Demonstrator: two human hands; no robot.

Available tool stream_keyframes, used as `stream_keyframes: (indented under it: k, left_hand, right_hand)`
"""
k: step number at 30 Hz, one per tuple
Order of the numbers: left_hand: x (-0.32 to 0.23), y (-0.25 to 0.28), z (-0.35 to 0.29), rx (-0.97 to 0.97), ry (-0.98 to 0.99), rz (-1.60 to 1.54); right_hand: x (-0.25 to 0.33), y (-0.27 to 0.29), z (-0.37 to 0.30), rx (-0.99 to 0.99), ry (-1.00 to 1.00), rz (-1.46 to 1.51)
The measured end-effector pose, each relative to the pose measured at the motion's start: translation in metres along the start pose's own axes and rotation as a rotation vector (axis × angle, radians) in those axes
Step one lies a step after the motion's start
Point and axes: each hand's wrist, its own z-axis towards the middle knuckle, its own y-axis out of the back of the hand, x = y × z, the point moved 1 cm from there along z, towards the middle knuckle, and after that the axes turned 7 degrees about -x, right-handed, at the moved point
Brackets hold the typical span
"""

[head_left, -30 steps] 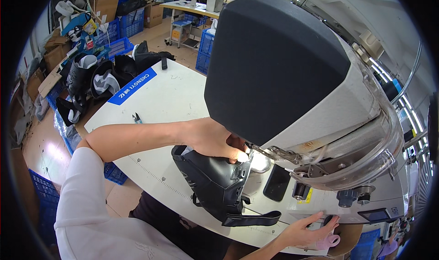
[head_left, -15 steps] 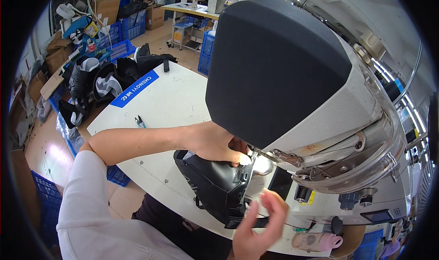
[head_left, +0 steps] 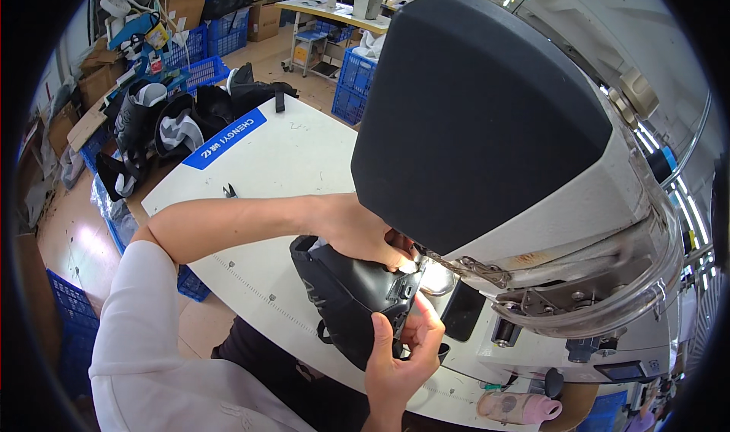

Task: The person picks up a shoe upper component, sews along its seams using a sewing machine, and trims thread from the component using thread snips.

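Black boot upper [head_left: 342,280] under the sewing machine [head_left: 479,120]

The left hand [head_left: 357,230] pinches the upper's edge between thumb and bent fingers, close under the machine head. The right hand [head_left: 403,356] is at the upper's near right side, thumb apart from curled fingers; whether it grips the edge, I cannot tell. The upper lies on the white table [head_left: 304,154]. Just to its right is a dark phone [head_left: 465,312]; nearer the table's front edge lies a pink-capped bottle [head_left: 517,408]. Snips [head_left: 230,192] lie beyond the left forearm, and more black uppers [head_left: 137,120] are heaped past the table's far left edge.
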Motion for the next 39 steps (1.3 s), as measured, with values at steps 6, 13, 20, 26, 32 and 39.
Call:
stream_keyframes:
  k: [6, 13, 20, 26, 32, 39]
  left_hand:
    - [0.006, 0.003, 0.0, 0.004, 0.073, 0.043]
    - [-0.002, 0.017, -0.02, -0.104, -0.045, -0.09]
    - [-0.01, -0.019, -0.066, -0.778, -0.595, 0.434]
    - [-0.006, -0.027, -0.032, -0.352, -0.149, 0.135]
    - [-0.004, -0.026, -0.018, -0.184, -0.099, 0.005]
    - [-0.007, -0.022, -0.019, -0.098, -0.071, -0.122]
  right_hand:
    - [0.002, -0.009, 0.001, -0.053, 0.017, 0.03]
    - [0.003, -0.005, 0.0, -0.071, -0.047, -0.012]
    - [-0.006, 0.006, -0.006, 0.055, -0.001, -0.054]
    - [0.002, 0.012, 0.0, 0.078, 0.148, -0.149]
    - [0.0, 0.014, 0.0, 0.119, 0.113, -0.148]
    - [-0.007, 0.018, 0.004, 0.115, -0.003, 0.006]
